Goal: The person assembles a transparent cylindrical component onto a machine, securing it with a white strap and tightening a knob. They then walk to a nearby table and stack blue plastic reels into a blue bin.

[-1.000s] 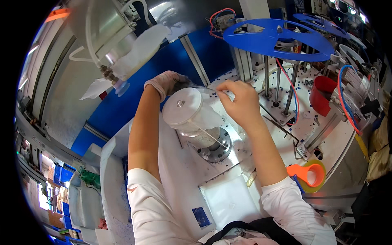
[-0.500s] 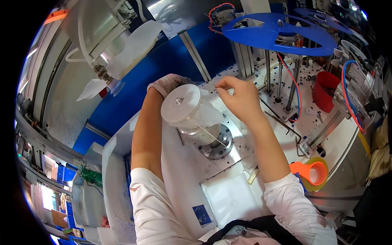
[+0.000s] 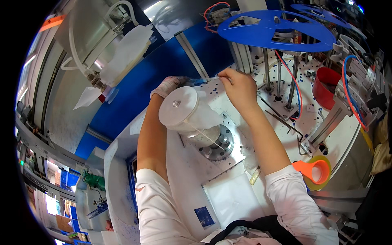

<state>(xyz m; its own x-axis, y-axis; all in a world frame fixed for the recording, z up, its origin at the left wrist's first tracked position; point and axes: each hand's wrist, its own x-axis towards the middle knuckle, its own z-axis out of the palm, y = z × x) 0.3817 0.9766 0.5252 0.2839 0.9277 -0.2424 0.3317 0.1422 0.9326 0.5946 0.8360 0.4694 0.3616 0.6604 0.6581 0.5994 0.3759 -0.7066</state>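
Observation:
My right hand [image 3: 240, 89] is bare and pinches the end of a thin strip of clear film [image 3: 204, 80] between thumb and fingertips. The strip runs taut to my left hand [image 3: 168, 85], which wears a light glove and closes around its other end; those fingers are partly hidden and blurred. Just below the film stands a white round-topped fixture [image 3: 176, 107] with a small metal knob. White sheet material [image 3: 206, 116] wraps its side, held by a thin cord or band. The fixture leans over a metal flange [image 3: 220, 149] bolted to the white machine bed.
Blue slotted discs [image 3: 281, 30] stand on metal rods at the right back. Near them are a red cup [image 3: 326, 87], hex keys [image 3: 286, 124] and an orange tape dispenser [image 3: 316, 172]. A metal cone with hoses [image 3: 96, 75] hangs at the upper left. A white trough [image 3: 118, 163] flanks my left arm.
My hands have shifted slightly up in the picture, and the film between them shows as a tauter strip. The whole view has also moved a little.

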